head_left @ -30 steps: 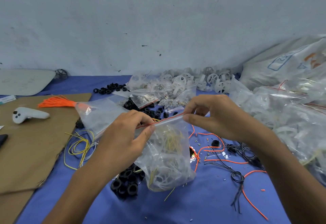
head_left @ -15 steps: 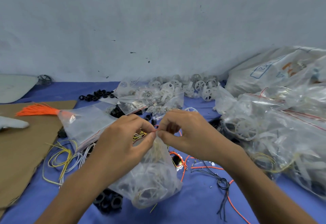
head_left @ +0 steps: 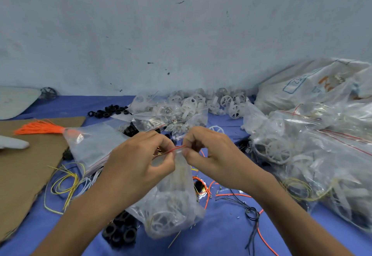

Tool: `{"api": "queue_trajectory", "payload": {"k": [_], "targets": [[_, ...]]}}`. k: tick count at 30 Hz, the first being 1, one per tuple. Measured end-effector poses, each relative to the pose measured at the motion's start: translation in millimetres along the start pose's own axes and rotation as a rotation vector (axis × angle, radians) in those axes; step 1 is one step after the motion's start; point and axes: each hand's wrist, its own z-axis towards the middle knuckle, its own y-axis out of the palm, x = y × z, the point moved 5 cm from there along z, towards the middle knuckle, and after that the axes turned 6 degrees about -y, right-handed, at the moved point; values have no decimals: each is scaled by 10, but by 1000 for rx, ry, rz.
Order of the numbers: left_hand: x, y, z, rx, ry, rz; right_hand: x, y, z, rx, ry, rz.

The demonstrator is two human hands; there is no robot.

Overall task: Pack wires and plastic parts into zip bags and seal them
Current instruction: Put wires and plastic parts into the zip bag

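Note:
A clear zip bag point(head_left: 171, 205) holding white plastic wheels and yellow wires hangs in front of me over the blue cloth. My left hand point(head_left: 138, 161) pinches its red zip strip point(head_left: 177, 148) from the left. My right hand point(head_left: 209, 155) pinches the same strip from the right, thumb and fingers nearly touching the left hand's. Loose yellow wires point(head_left: 64, 183) lie at left; red and black wires point(head_left: 241, 201) lie at right.
Black rings point(head_left: 120, 231) sit under the bag, more black rings point(head_left: 108, 111) farther back. Loose white wheels point(head_left: 211, 100) and small filled bags point(head_left: 167, 118) lie behind. Large filled bags point(head_left: 314, 155) pile at right. Cardboard point(head_left: 26, 163) with orange wires point(head_left: 38, 129) lies left.
My right hand has slid left along the zip strip from the bag's right end until it meets my left hand. The camera view has tilted upward a little.

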Motion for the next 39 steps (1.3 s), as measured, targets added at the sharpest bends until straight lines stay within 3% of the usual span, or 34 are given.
{"api": "queue_trajectory", "payload": {"k": [28, 36, 39], "targets": [[-761, -351, -397, 101, -207, -18, 286, -183, -200, 40, 185, 147], [-789, -212, -392, 81, -207, -229, 277, -300, -149, -32, 225, -87], [-658, -108, -358, 98, -192, -292, 63, -224, -6, -72, 129, -266]]}}
